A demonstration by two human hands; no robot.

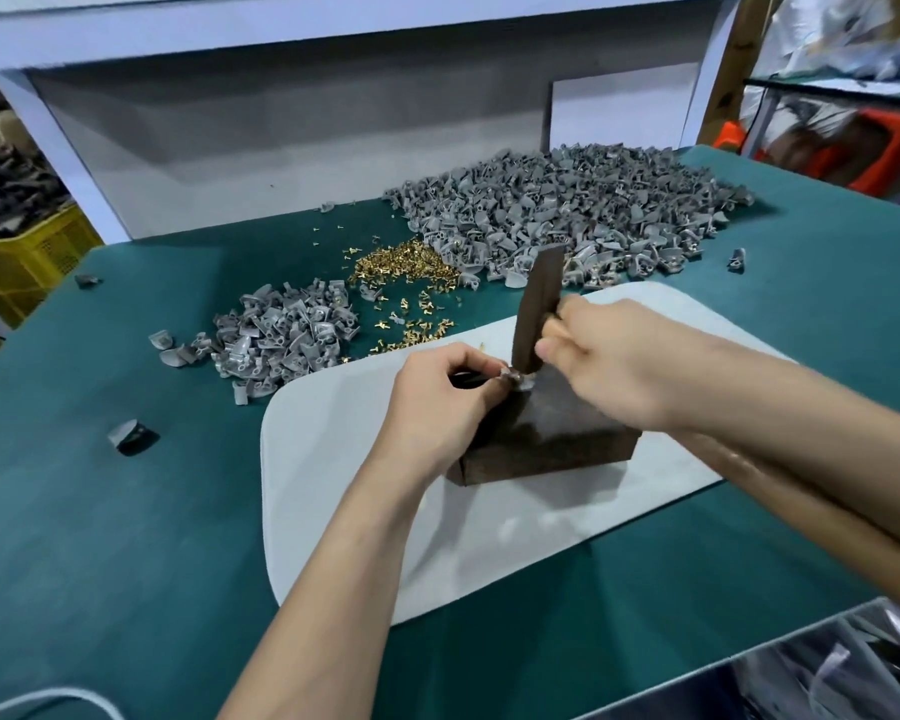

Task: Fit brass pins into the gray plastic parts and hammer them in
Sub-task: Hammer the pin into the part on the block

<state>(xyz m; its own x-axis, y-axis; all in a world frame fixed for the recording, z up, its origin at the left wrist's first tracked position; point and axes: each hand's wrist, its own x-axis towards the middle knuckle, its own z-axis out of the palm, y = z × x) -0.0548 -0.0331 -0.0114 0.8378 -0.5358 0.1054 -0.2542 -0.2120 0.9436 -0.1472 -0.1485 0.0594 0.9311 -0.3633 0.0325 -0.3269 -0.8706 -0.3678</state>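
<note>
On the top edge of a dark block (557, 439), a gray part (515, 379) is pinched in the curled fingers of the left hand (437, 392), while a dark bar (538, 304) is gripped upright in the closed right hand (609, 356), its lower end at the part. Whether a pin is seated cannot be told. An off-centre blow could bend the pin, catch the left fingertips beside the bar, or knock the part off the edge. The block is set on a white mat (333, 459) on a green table (125, 511); brass pins (406, 265) are scattered between a large pile of parts (567, 210) and a smaller pile (286, 330). A yellow crate (26, 257) is seen at the left.
</note>
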